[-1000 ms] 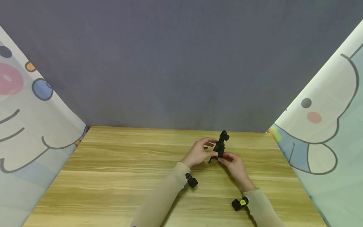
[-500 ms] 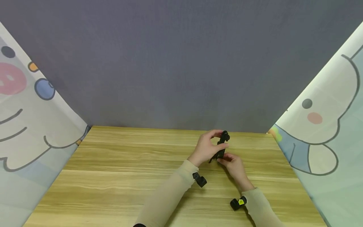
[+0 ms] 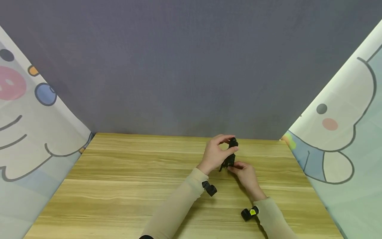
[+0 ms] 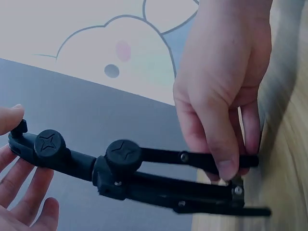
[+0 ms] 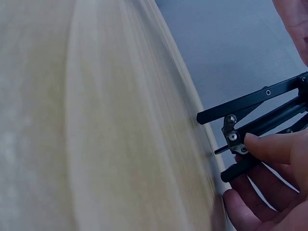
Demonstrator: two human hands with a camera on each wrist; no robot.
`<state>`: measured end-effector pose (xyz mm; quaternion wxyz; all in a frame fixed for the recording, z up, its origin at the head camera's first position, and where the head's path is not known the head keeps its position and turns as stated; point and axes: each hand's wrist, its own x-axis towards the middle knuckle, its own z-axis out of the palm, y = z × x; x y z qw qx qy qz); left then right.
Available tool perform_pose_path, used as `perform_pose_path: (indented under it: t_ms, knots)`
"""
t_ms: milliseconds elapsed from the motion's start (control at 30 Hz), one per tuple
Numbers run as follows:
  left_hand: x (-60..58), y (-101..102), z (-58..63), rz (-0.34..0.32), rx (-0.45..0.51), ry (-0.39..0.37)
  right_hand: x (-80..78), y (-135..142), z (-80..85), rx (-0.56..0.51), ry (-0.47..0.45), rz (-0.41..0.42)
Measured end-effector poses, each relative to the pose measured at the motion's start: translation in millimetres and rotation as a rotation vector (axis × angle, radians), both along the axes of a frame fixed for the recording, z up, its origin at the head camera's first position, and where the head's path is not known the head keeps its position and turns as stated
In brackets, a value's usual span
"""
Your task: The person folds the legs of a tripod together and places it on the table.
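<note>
A small black tripod (image 3: 229, 160) stands upright near the back of the table, two round star-marked knobs (image 4: 123, 155) on its upper part. My left hand (image 3: 215, 152) holds its top end between thumb and fingers, as the left wrist view also shows at the tripod's narrow tip (image 4: 21, 144). Low down, my right hand (image 3: 247, 176) pinches one of the legs (image 4: 197, 161) between thumb and fingers. The legs are only slightly spread. In the right wrist view, a silver metal hinge (image 5: 232, 136) shows between the leg ends, beside my right thumb (image 5: 269, 146).
The wood-grain table (image 3: 125, 186) ends at a grey back panel (image 3: 179, 83) just behind the tripod. Cartoon-printed side panels (image 3: 32, 126) flank the table. A small black camera (image 3: 210, 189) sits on the left wrist, another camera (image 3: 247, 214) on the right.
My left hand has moved up from the tripod's middle to its top. The top part has tipped slightly left, more in line with the body. My right hand has stayed at the legs.
</note>
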<state>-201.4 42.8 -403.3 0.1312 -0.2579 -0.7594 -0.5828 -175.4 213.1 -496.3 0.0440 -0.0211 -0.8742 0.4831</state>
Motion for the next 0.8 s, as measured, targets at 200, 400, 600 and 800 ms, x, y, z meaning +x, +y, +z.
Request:
perform_pose_path:
  t_ms: [200,400,600,800]
  knots:
    - [-2.4,-15,0.6,0.013,0.025,-0.038,0.0,1,3.2,-0.044,0.005,-0.013]
    - [5.8,-34,14.2,0.005,0.078,-0.059,-1.6,2,5.2,-0.026,0.011,0.001]
    - [17.3,-56,29.2,0.022,0.083,-0.11,-0.8,-2,5.5,-0.04,0.02,0.012]
    - [10.2,-81,20.1,0.008,0.093,-0.185,-2.3,-6,4.6,-0.054,0.055,0.02]
